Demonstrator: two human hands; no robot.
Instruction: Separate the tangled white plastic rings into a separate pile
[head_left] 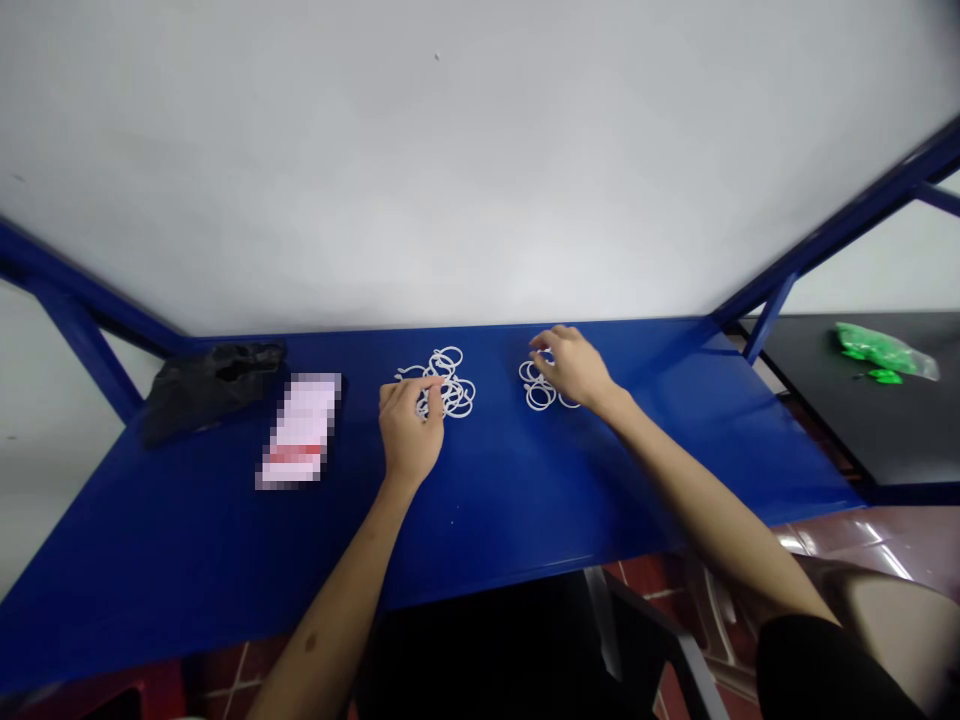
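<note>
Apparently handled left ring pile [454,399] with left hand [411,428] half-curled, right ring pile [539,396] with right hand [576,370] half-open; could not tell holds. Likely needed fine pinching next.

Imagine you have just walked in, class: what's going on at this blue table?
A person has both bare hands at two groups of white rings on the blue table. The left hand is at the left pile of rings, and the right hand is over the right group of rings, partly hiding it. Whether the fingers of either hand grip a ring is unclear. To the left lie a blurred-out pale rectangular item and a black bag-like thing.
</note>
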